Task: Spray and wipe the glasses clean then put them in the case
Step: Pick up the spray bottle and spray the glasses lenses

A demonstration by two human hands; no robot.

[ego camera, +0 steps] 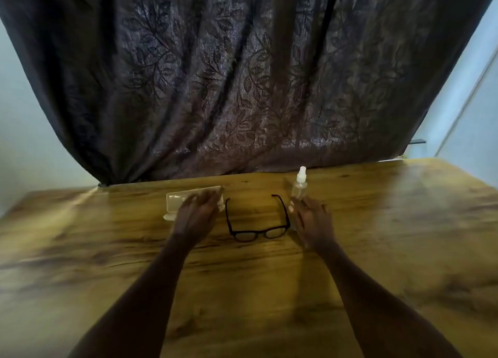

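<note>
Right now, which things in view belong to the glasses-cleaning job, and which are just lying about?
Belongs to the job: glasses, spray bottle, pale case.
Just there: patterned curtain, wooden table.

Noted: glossy wooden table [377, 244] with streaky brown-and-yellow grain, filling the lower half. Behind its far edge, dark curtain [242, 74] with leaf pattern, hanging in deep folds, gathered toward lower left. Pale bluish wall [24, 131] on either side of curtain. Soft daylight sheen on tabletop, brightest far right.
</note>
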